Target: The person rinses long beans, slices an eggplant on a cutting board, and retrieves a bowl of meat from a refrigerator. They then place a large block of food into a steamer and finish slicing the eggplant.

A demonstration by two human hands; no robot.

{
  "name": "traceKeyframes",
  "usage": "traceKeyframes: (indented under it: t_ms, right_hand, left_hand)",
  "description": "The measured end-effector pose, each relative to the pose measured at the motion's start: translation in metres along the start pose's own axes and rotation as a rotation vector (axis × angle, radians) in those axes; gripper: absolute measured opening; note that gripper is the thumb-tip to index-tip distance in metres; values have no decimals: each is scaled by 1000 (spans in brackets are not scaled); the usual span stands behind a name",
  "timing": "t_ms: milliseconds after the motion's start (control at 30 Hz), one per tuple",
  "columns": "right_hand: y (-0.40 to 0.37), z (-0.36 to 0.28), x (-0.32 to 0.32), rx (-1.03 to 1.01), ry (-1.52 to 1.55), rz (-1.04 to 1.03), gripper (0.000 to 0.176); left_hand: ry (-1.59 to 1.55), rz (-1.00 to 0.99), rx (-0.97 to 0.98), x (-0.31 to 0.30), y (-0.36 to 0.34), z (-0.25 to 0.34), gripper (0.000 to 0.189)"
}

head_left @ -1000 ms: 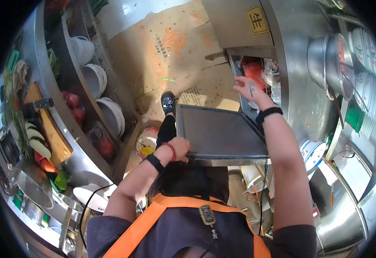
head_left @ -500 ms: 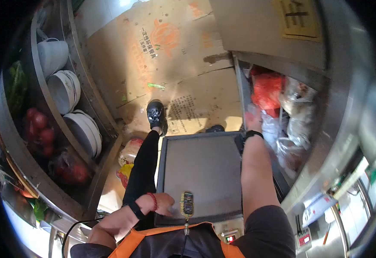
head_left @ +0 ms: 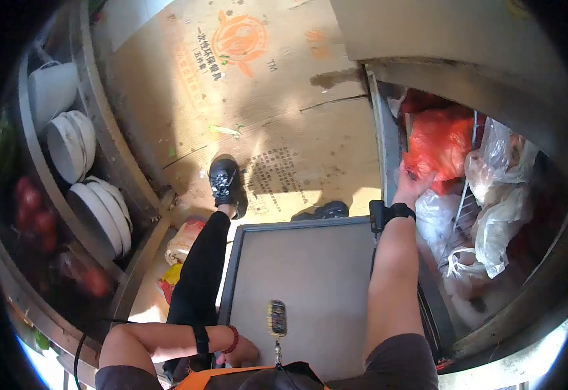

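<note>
- The red bag point(head_left: 443, 140) sits high in the open cabinet on your right, bunched against its back, with clear bags point(head_left: 501, 214) just beside and below it on a wire rack point(head_left: 471, 195).
- Your right hand point(head_left: 414, 182) reaches in with its fingers point(head_left: 412, 173) held close together, tips touching the bag's lower left edge. You cannot tell whether they pinch the plastic.
- Your left hand point(head_left: 241, 354) is curled around the near left corner of the grey door point(head_left: 310, 279), which lies swung out between your arms.
- Below the door, flattened cardboard point(head_left: 264, 97) covers the floor, and your black shoe point(head_left: 223, 179) stands on it.
- On your left, a metal shelf point(head_left: 118, 175) holds stacked white bowls point(head_left: 95, 208), with blurred red produce point(head_left: 37, 221) beyond them.
</note>
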State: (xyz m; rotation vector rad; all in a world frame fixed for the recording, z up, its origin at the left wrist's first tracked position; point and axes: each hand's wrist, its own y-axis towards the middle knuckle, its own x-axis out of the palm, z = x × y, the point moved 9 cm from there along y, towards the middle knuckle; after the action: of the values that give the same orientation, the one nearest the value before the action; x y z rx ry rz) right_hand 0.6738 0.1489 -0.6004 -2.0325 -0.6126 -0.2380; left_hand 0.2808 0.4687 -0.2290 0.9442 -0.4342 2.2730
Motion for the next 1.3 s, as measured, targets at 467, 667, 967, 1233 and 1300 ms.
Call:
traceKeyframes:
  t_ms: [467,667,967,1233,1300]
  right_hand:
    - [-114,62,-15,11,-34,-93,73]
    - [-163,92,-26,137,3,-94,71]
    - [-227,103,-73,912,-617,-396,53]
    - [-53,-110,-8,-678,-872,85,16]
    - [-13,-98,22,-593,-1101,-2,30]
  left_hand:
    - [-548,1625,595,-476,-133,-28,65]
    - [-879,1184,1459,-452,-162,31,59]
    - [-1272,1361,1509,-358,-151,-59,52]
    - [-1267,1530,1490,-372,-177,-177,65]
    - [-1277,1521,1433,-392,-176,-194,71]
